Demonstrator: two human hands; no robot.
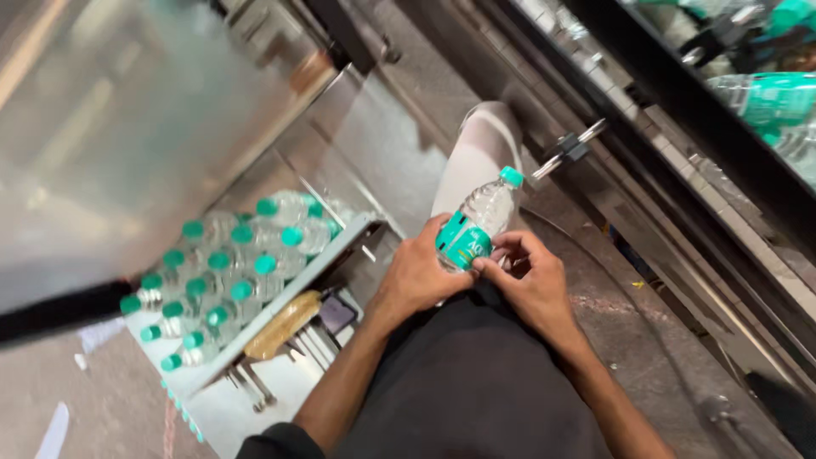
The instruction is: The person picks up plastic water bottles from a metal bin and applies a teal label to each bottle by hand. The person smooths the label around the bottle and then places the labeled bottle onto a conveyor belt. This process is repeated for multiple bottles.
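Grey factory floor, steel rack of capped bottles (223, 276) at your left. Bottle (476, 223) between both hands, cap pointing up-right, away from you. Left hand (418, 274) wraps base; right hand (529, 279) pinches label.

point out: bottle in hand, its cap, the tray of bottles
water bottle (473, 228), head view, on its teal label
bottle cap (511, 176), head view, top of the teal cap
bottle tray (280, 310), head view, on its metal front rim
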